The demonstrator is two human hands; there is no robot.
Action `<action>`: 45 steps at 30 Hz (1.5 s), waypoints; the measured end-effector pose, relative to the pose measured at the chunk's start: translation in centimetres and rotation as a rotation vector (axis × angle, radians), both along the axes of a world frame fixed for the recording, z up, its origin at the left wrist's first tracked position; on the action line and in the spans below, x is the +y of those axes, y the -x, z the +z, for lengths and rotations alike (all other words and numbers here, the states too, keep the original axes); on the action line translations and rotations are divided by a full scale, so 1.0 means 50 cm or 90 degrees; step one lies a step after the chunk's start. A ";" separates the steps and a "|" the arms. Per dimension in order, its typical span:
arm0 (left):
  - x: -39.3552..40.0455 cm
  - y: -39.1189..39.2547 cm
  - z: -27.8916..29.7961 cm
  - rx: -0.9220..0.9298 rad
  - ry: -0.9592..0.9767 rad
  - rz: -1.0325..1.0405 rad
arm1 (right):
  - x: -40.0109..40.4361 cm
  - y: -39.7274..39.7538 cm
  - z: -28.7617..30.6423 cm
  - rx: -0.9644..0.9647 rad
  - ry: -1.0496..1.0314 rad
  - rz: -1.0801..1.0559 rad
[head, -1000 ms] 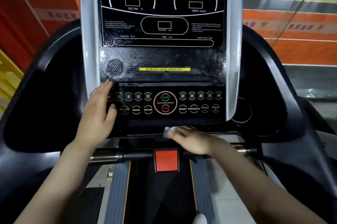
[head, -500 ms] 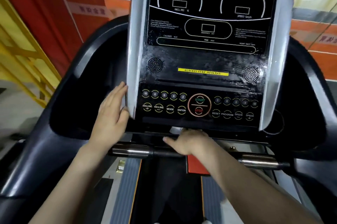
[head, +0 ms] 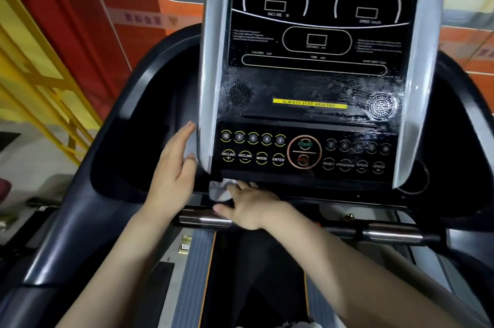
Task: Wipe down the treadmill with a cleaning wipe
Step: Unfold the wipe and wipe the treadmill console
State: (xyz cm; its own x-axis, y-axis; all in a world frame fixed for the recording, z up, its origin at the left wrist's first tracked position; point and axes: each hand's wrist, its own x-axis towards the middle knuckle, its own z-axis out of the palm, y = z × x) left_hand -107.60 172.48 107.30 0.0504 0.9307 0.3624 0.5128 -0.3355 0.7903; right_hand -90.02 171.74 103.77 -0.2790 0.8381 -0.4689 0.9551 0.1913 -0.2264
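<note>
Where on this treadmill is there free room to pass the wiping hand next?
Free: the button row right of START, and the right chrome grip. Crowded: the console's lower-left corner, where the left hand rests on the silver edge and the right hand presses the wipe.

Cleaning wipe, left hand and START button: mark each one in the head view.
cleaning wipe [head: 221, 191]: head view, on the crumpled white part left of the fingers.
left hand [head: 175, 167]: head view, on the back of the hand.
START button [head: 304, 144]: head view, on the green lettering.
</note>
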 end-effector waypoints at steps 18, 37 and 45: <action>0.003 -0.307 0.026 0.146 -0.114 -0.296 | -0.125 -0.577 0.019 0.120 -0.229 -0.052; 0.045 -0.584 0.064 0.210 -0.137 -0.212 | -0.003 -0.764 0.056 -0.029 -0.346 -0.181; 0.046 -0.588 0.058 0.312 -0.115 -0.175 | -0.006 -0.726 0.023 -0.063 -0.178 -0.198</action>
State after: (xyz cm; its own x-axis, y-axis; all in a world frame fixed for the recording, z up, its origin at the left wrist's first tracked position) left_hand -78.18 174.80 110.19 0.4832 0.7852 0.3874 0.6789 -0.6154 0.4005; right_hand -53.70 171.46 104.94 0.0424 0.9738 -0.2236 0.9915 -0.0686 -0.1109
